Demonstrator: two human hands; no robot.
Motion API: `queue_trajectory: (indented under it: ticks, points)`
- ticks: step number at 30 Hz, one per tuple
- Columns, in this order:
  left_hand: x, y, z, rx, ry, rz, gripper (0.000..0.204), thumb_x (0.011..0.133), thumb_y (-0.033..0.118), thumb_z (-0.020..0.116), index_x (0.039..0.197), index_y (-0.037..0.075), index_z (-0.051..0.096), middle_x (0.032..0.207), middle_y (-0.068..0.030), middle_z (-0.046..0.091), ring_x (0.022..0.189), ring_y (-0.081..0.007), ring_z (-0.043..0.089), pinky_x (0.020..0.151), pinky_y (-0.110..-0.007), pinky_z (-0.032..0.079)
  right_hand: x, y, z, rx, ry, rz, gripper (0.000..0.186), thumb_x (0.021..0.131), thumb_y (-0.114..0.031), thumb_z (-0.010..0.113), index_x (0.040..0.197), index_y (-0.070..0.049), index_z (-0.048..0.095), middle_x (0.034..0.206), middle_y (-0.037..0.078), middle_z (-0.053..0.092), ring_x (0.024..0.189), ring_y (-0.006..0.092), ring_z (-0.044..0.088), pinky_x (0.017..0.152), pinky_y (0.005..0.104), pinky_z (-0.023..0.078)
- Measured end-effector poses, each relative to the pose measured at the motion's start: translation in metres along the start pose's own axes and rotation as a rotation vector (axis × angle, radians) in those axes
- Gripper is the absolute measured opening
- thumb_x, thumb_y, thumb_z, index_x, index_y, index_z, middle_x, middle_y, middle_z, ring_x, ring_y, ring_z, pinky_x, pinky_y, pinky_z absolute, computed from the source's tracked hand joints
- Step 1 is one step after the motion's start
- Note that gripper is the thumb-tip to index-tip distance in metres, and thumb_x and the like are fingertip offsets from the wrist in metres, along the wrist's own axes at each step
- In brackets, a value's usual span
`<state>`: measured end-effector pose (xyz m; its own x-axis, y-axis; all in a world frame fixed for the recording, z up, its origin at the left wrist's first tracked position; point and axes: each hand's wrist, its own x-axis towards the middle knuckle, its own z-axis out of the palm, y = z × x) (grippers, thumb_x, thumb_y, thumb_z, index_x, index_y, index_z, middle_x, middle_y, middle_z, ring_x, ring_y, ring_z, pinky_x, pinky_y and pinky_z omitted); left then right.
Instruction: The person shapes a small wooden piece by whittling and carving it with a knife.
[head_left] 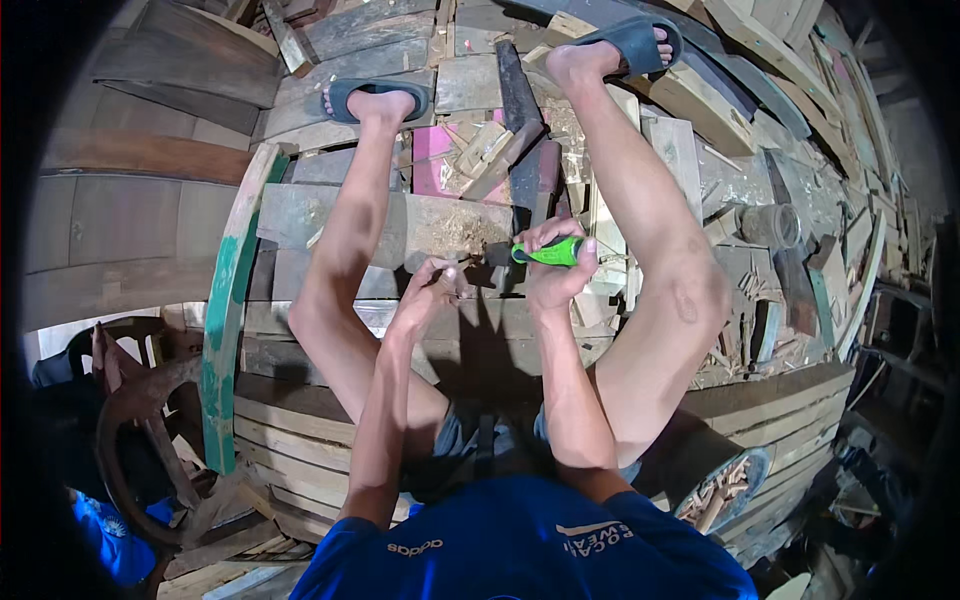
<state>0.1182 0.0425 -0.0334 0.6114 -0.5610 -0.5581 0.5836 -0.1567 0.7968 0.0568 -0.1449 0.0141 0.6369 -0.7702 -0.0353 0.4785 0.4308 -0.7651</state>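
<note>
My right hand (558, 275) is wrapped round a bright green, black-trimmed handle (550, 251) of a hand tool. A short dark part (496, 254) of the tool points left, toward my other hand; its exact kind is hard to make out. Close to that end, my left hand (428, 292) has its thumb and fingers pinched together. Something thin and dark shows at those fingertips, too small to name. Both hands hover between my bent knees. Just beyond them, a pile of sawdust (458, 232) lies on a board.
Wood scraps lie on a pink board (430, 160) between my feet. A long dark bar (518, 100) stretches away from me. A green-painted plank (228, 300) is at left, a clear jar (785, 226) at right. Offcuts fill a container (725, 495) at lower right.
</note>
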Motion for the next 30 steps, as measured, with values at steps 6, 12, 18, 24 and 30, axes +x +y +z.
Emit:
queue_trajectory:
  ticks: [6,12,18,24,30]
  points:
    - [0.005,0.002,0.014,0.043,0.034,0.063,0.012,0.091,0.015,0.062,0.099,0.008,0.058,0.082,-0.0019,0.059,0.075,-0.0115,0.057,0.069,-0.027,0.045,-0.007,-0.007,0.005,-0.055,-0.125,0.014,0.065,0.086,-0.065,0.032,0.064,-0.005,0.043,0.059,0.008,0.041,0.053,0.0188,0.039,0.053,0.0339,0.033]
    - [0.001,0.002,0.01,0.119,0.087,0.068,0.024,0.091,0.011,0.062,0.112,0.0,0.059,0.083,-0.0035,0.06,0.076,-0.0128,0.058,0.071,-0.028,0.047,-0.01,-0.019,0.012,-0.067,-0.173,-0.04,0.069,0.084,-0.069,0.034,0.064,-0.004,0.044,0.059,0.008,0.042,0.053,0.0189,0.04,0.052,0.0327,0.034]
    - [-0.001,-0.001,0.011,0.137,0.082,0.034,0.029,0.088,0.009,0.065,0.115,-0.001,0.061,0.088,-0.0042,0.064,0.078,-0.0115,0.059,0.078,-0.027,0.047,-0.011,-0.02,0.012,-0.072,-0.228,-0.025,0.068,0.084,-0.068,0.041,0.067,-0.002,0.045,0.062,0.008,0.043,0.055,0.0186,0.042,0.053,0.0322,0.036]
    - [0.001,-0.001,0.016,0.102,0.08,0.003,0.027,0.087,0.004,0.065,0.113,-0.001,0.061,0.089,-0.0045,0.063,0.082,-0.0113,0.059,0.078,-0.027,0.047,-0.011,-0.023,0.01,-0.081,-0.203,-0.051,0.065,0.085,-0.064,0.043,0.068,-0.001,0.046,0.061,0.009,0.045,0.053,0.0182,0.042,0.05,0.0318,0.037]
    - [0.002,-0.007,0.014,0.04,0.085,0.06,0.012,0.085,0.0,0.064,0.095,0.004,0.058,0.079,-0.0026,0.058,0.075,-0.0115,0.057,0.071,-0.027,0.046,-0.017,-0.029,0.014,-0.069,-0.209,-0.043,0.067,0.085,-0.063,0.035,0.063,0.0,0.044,0.053,0.009,0.042,0.048,0.0187,0.039,0.046,0.031,0.033]
